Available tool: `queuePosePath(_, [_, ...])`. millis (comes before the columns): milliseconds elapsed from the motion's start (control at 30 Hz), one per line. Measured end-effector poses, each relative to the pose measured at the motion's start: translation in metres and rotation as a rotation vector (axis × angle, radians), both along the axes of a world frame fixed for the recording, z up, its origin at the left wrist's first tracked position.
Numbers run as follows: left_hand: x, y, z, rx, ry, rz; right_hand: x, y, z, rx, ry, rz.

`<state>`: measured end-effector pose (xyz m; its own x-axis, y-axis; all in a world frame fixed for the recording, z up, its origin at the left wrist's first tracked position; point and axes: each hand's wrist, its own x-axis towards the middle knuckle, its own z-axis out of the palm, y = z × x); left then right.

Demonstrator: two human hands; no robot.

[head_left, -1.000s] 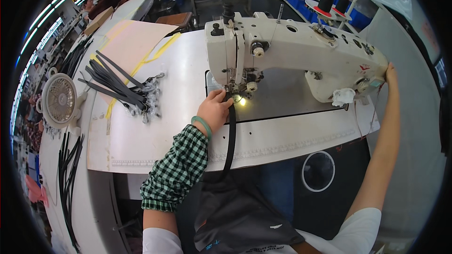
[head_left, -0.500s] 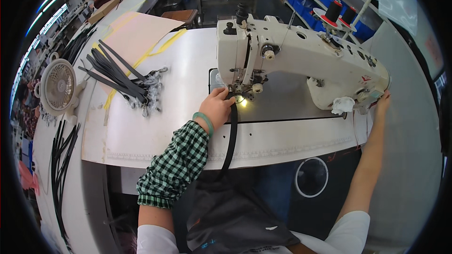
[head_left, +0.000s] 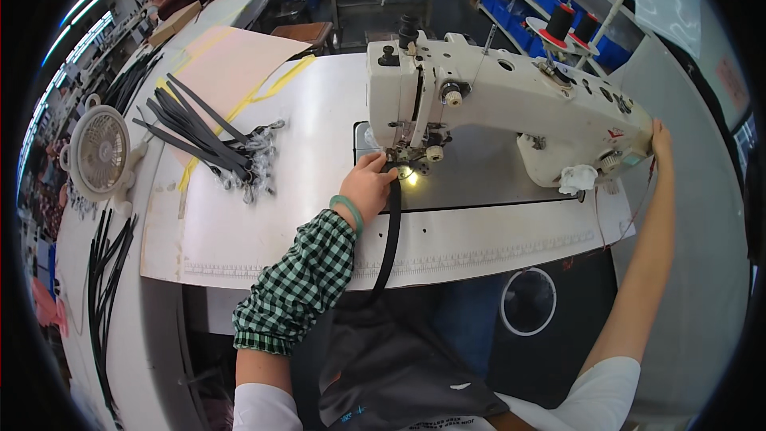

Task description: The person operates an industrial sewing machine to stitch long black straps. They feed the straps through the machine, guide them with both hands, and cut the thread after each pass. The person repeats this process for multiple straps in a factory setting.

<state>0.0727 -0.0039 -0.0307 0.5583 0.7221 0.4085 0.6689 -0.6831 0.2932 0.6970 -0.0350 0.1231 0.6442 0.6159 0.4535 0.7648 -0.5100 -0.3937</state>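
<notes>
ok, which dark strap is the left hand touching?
The single strap running from the sewing machine over the white tabletop's front edge; the other straps lie bunched farther left, away from the left hand.

Printed lettering [head_left: 448,423] crosses the dark grey apron [head_left: 407,371], a red emblem [head_left: 615,133] marks the white sewing machine [head_left: 558,84], and a ruler scale [head_left: 511,254] edges the sewing table [head_left: 231,235].

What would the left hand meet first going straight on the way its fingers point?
Probably the metal foot parts under the sewing machine: the left hand, on the black strap, points up and slightly right toward them. They look very close, but this view leaves the exact gap unclear.
</notes>
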Motion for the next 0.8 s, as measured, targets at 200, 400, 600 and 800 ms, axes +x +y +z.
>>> queuePosePath(200, [0.010,-0.001,0.000,0.005,-0.021,0.000,0.027,-0.029,-0.088,0.579,0.192,0.059])
queuePosePath(400, [-0.008,-0.015,0.002,0.074,-0.023,0.002,-0.050,-0.027,-0.107,0.647,0.306,-0.142])
queuePosePath(600, [-0.009,-0.021,0.007,0.098,-0.041,-0.111,-0.176,-0.053,-0.073,0.829,-0.085,0.195])
queuePosePath(800, [-0.007,-0.022,0.010,0.181,-0.051,-0.117,-0.325,-0.071,-0.092,0.441,-0.104,1.070])
